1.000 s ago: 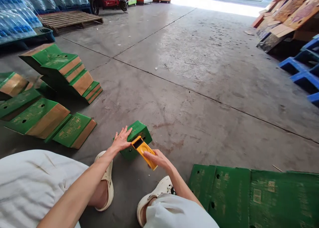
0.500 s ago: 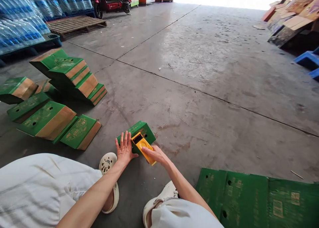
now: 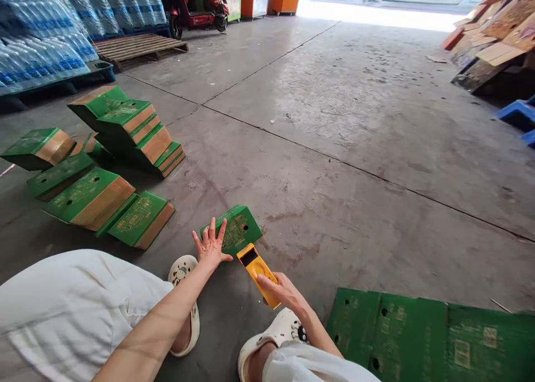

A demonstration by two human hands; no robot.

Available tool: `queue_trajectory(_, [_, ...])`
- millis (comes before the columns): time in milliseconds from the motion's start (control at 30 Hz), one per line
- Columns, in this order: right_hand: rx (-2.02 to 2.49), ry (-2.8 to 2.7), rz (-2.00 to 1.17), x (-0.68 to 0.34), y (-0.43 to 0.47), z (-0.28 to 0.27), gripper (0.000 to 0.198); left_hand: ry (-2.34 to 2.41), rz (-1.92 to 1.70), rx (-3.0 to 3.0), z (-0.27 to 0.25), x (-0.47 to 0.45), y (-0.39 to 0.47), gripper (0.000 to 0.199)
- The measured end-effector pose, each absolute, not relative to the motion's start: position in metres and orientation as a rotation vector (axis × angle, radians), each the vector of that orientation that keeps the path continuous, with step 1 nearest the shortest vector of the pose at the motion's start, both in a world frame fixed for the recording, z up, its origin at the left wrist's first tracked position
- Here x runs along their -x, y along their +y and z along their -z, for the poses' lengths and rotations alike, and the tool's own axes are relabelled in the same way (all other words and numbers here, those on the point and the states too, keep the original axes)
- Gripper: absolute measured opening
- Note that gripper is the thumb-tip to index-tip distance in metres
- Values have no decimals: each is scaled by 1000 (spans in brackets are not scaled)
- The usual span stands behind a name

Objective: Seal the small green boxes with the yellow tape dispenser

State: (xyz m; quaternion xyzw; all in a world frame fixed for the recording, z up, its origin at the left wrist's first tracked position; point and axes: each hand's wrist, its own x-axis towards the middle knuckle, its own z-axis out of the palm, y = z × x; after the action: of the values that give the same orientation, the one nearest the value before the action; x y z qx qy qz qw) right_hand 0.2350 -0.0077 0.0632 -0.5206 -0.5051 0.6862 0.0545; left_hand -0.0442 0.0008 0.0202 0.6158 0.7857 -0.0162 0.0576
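A small green cardboard box (image 3: 236, 235) with a dark round hole rests on the floor between my feet and the open floor beyond. My left hand (image 3: 211, 249) is at its left near side, fingers spread wide; whether the fingertips touch the card I cannot tell. In my right hand (image 3: 282, 289) is a yellow multimeter (image 3: 259, 275) with a dark display and a round dial, the thumb lying along its face. Its display end points up and left, just short of the box's near right side.
Green folded boxes (image 3: 90, 195) lie in piles at the left, taller ones (image 3: 125, 114) behind. A flattened green carton (image 3: 418, 326) covers the floor at the lower right. Bottled water (image 3: 37, 53), a wooden pallet (image 3: 137, 47) and a red scooter (image 3: 196, 11) stand farther back.
My right hand has drawn the multimeter back toward me and slightly right, off the box. My left hand's fingers have spread farther apart. The box has stayed about where it was.
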Motion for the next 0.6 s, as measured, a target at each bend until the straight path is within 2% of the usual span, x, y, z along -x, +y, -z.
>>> queue_trajectory(300, [1560, -1476, -2126, -226, 5, -52, 60, 2359, 175, -1889, -27, 47, 7, 140])
queue_trajectory(600, [1637, -1484, -2132, -219, 15, -33, 61, 1992, 221, -2330, -19, 54, 13, 133])
